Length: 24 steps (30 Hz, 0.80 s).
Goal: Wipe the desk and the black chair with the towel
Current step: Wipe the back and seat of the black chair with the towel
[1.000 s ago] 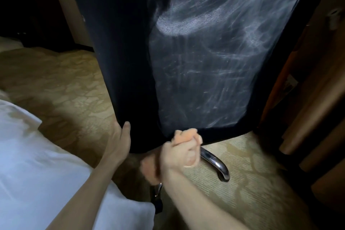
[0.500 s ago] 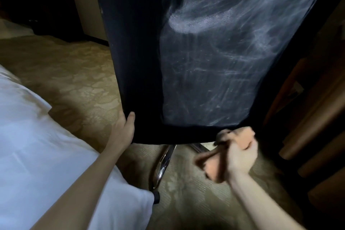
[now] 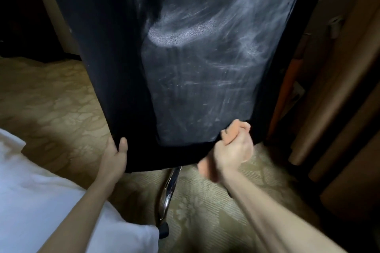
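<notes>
The black chair [image 3: 115, 68] fills the upper middle, its tall back facing me with pale streaks across the leather panel. My left hand [image 3: 115, 156] grips the back's lower left corner, thumb on the near face. My right hand [image 3: 233, 150] is fisted around a bunched orange towel [image 3: 234, 129], pressing it against the bottom edge of the back at the lower right. One end of the towel hangs below my fist.
A chrome chair leg [image 3: 169, 189] with a black caster [image 3: 163, 230] runs down under the back. White bedding [image 3: 30, 191] lies at lower left. Patterned beige carpet [image 3: 51, 98] covers the floor. Brown wooden furniture [image 3: 339, 88] stands close on the right.
My right hand with the towel swept right along the bottom edge, then came back a little to the left and up. The left hand kept its grip on the corner.
</notes>
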### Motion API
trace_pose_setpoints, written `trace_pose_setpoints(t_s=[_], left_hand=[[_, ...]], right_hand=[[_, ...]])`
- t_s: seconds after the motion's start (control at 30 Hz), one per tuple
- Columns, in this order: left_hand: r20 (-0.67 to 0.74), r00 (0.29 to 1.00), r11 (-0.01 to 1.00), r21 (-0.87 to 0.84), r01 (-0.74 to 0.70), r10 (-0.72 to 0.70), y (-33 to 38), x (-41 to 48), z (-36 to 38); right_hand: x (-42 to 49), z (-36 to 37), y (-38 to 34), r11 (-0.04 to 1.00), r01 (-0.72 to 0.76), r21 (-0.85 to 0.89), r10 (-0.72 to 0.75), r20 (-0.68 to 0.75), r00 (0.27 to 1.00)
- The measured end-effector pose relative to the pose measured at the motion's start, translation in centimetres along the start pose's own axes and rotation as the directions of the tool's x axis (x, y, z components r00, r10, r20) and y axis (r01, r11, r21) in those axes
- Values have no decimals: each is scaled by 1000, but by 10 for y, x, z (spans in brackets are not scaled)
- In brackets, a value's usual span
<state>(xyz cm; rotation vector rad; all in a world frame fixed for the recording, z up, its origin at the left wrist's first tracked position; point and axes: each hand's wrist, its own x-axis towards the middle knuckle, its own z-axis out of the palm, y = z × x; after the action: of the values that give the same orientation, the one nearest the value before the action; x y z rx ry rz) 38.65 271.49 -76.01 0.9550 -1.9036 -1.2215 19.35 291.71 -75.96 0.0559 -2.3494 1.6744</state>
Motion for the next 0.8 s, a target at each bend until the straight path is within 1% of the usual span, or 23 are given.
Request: trace_pose_setpoints(t_s=[0.03,0.1,0.13,0.17,0.2,0.23,0.27,0.3,0.33,0.4,0.43,0.5,0.6,0.63,0.7,0.8], left_hand=[[7,1000,1000,-5,-1,1,-2,1,1],[12,1000,1000,-13,8,-8,-7,6,-1],[10,1000,1000,-18,17,-17,-9,8,-1],[0,1000,1000,-13,23,-23,-11,9,-2],[-9,999,999,-6,31,-31,-11,11,-2],[-14,999,999,-9,47,-47,-13,13,-3],[-4,998,998,-26,62,-62,-15,14,-5],[15,997,996,-47,79,-79,-16,15,-7],[33,996,995,-54,84,-82,-16,14,-7],[5,999,999,-20,39,-39,-13,14,-9],[-8,1000,1000,1,17,-17,-10,13,-8],[-5,1000,1000,26,16,-16,-6,9,-6],[13,1000,999,32,25,-26,-6,6,-6],[11,1000,999,34,24,-24,-6,6,-7],[8,999,999,21,35,-35,-5,7,-7],[37,998,999,-13,51,-50,-4,7,-8]], right_hand=[[-23,5,-11,998,-2,70,1,11,1000],[-64,18,-27,983,-65,174,41,137,990],[-81,25,-32,979,-56,194,14,214,977],[-98,31,-38,978,-19,206,-45,300,953],[-113,38,-46,972,1,235,-100,409,907],[-128,42,-56,960,-17,279,-145,549,823],[-142,44,-68,951,-55,303,-172,671,722],[-152,45,-77,941,-95,326,-188,734,653],[-154,45,-80,930,-143,338,-170,742,648],[-144,39,-81,887,-252,388,-108,703,703],[-132,30,-80,878,-255,406,-83,653,752],[-102,11,-67,887,-179,425,-77,519,851],[-53,-27,-53,901,-91,424,-28,266,964],[-34,-40,-49,905,-80,417,6,176,984],[3,-56,-38,904,-87,418,86,22,996],[43,-76,-30,896,-161,414,234,-130,964]])
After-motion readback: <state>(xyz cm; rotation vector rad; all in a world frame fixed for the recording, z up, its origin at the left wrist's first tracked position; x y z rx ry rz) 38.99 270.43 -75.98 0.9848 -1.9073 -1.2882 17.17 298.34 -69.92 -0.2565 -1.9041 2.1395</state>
